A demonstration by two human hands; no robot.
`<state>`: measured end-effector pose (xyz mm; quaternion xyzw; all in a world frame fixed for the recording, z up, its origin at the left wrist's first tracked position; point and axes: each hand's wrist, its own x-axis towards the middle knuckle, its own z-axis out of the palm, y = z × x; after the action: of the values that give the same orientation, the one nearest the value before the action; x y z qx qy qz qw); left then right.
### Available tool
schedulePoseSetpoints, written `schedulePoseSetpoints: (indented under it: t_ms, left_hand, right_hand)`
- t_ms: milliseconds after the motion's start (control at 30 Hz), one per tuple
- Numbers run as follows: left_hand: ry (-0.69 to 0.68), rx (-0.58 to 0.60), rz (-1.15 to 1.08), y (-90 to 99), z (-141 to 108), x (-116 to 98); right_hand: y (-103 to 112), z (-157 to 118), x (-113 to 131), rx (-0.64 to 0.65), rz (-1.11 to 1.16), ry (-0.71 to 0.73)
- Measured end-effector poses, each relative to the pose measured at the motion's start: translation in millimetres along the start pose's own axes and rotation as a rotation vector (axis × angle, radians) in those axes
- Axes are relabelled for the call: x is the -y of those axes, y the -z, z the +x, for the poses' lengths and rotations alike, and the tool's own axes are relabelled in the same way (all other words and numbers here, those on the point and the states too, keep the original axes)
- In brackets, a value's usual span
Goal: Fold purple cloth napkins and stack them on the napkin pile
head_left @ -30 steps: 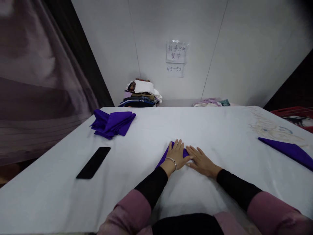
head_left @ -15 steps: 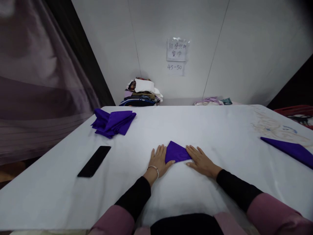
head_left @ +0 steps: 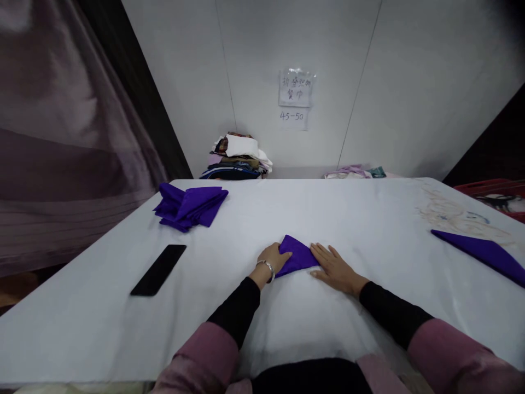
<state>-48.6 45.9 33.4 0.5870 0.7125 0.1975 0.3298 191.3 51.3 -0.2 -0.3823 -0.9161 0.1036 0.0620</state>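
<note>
A folded purple napkin [head_left: 298, 256] lies in the middle of the white-covered table, its peak toward the far side. My left hand [head_left: 274, 259] is curled over the napkin's left part, the thumb on top and the other fingers bent round the left edge. Those fingertips are partly hidden. On the other side, my right hand [head_left: 333, 269] rests flat with its fingers stretched out, fingertips at the napkin's right corner.
Several crumpled purple napkins [head_left: 191, 207] lie at the back left, with a black phone [head_left: 159, 270] nearer to me. Another folded purple napkin [head_left: 479, 253] is at the right. Piled clothes [head_left: 237, 156] and more fabric [head_left: 348, 172] sit behind the table [head_left: 369, 219].
My left hand has gone from lying flat with fingers stretched to curling round the napkin's left edge. My right hand stays at the right corner.
</note>
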Motion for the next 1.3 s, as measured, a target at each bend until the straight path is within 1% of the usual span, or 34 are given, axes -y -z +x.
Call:
schedulePoseSetpoints:
  t_ms: [100, 200, 300, 433, 533, 600, 700, 767, 867, 933, 1000, 1100, 1167, 1300]
  left_hand:
    - [0.029, 0.112, -0.121, -0.3, 13, 0]
    - [0.032, 0.220, -0.293, -0.6, 17, 8]
    - [0.027, 0.271, -0.440, -3.0, 16, 19]
    - [0.002, 0.288, -0.589, -5.7, 15, 28]
    - [-0.038, 0.314, -0.662, -2.9, 10, 27]
    - [-0.068, 0.359, -0.703, 1.7, 6, 23]
    - [-0.119, 0.454, -0.796, 10.6, 0, 14]
    - [-0.142, 0.518, -0.839, 17.0, -2, 10]
    - [-0.139, 0.578, -0.807, 26.5, 2, 6]
    - [-0.132, 0.588, -0.760, 32.2, 8, 6]
    - [-0.132, 0.586, -0.718, 36.5, 15, 8]
    - [-0.143, 0.583, -0.648, 39.6, 24, 12]
    - [-0.171, 0.563, -0.519, 40.7, 29, 13]
    - [-0.219, 0.475, -0.237, 43.3, 41, 11]
  right_hand:
    - [1, 0, 0, 0.015, 0.018, -0.011]
    - [2, -1, -1, 0.026, 0.068, -0.023]
    - [7, -2, 0, 0.038, 0.178, -0.055]
    - [17, 2, 2, 0.009, 0.430, -0.160]
    - [26, 14, 4, -0.038, 0.666, -0.229]
    - [32, 24, 6, -0.030, 0.828, -0.241]
    - [43, 39, 12, 0.063, 1.061, -0.220]
    - [48, 47, 18, 0.165, 1.218, -0.203]
    - [50, 52, 24, 0.322, 1.417, -0.191]
    - [47, 53, 25, 0.360, 1.503, -0.209]
    - [43, 52, 22, 0.341, 1.538, -0.259]
    - [37, 50, 17, 0.314, 1.484, -0.349]
    - [34, 48, 16, 0.318, 1.417, -0.387]
    - [32, 47, 23, 0.305, 1.348, -0.383]
